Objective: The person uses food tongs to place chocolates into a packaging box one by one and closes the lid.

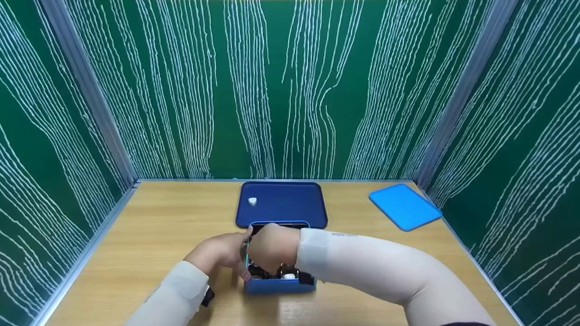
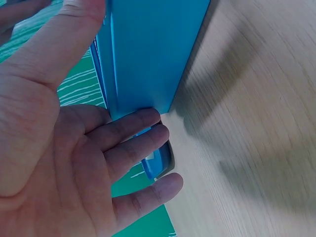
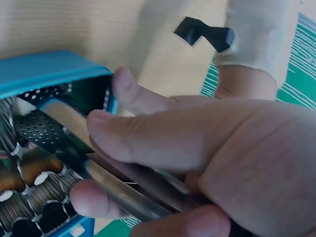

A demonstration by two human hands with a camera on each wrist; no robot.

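A blue box stands at the table's front middle, with dividers and several brown and white pieces inside, seen in the right wrist view. My right hand reaches over it. Between that hand's thumb and fingers are metal tongs, gripped by their arms; the perforated head is down in the box near a white piece. At the box's left side, my left hand touches the wall with extended fingers and thumb. From the head, my right hand hides the tongs.
Behind the box lies a dark blue tray with one small white piece on it. A bright blue flat lid or tray lies at the back right. Green walls with white lines enclose the wooden table.
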